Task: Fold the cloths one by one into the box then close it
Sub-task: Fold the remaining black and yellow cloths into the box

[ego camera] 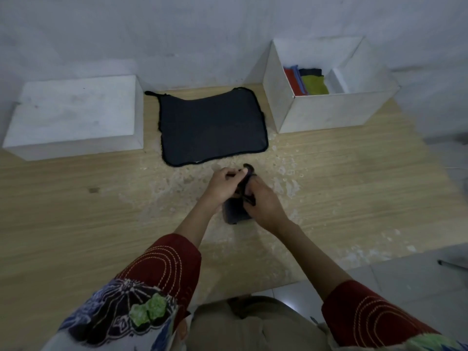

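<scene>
Wood-grain surface fills most of the shot, pale brown, with a scuffed whitish patch across the middle. Behind it, along the top of the frame, is a plain pale wall. Light tiles show at the lower right past the edge of the wood. Lighting's pretty dim overall.

At centre, both hands are bunched together on a small dark cloth, which is folded down into a little bundle sitting on the worn patch. The left hand has its fingers curled around the top edge. The right hand is clamped over the side, fingers tucked into the fabric. The hands hide most of the cloth, so I can't tell how many folds it has.

Just above the hands, a flat dark cloth lies spread out with a little loop at its upper left corner. At upper right is an open white box, with folded cloths standing in its left part: red, blue, black and yellow-green. At the left sits a white block, closed on top, close beside the spread cloth.

Dark red sleeves with stitched arcs run in from the bottom. A thin dark object pokes in at the right edge, too small to make out.
</scene>
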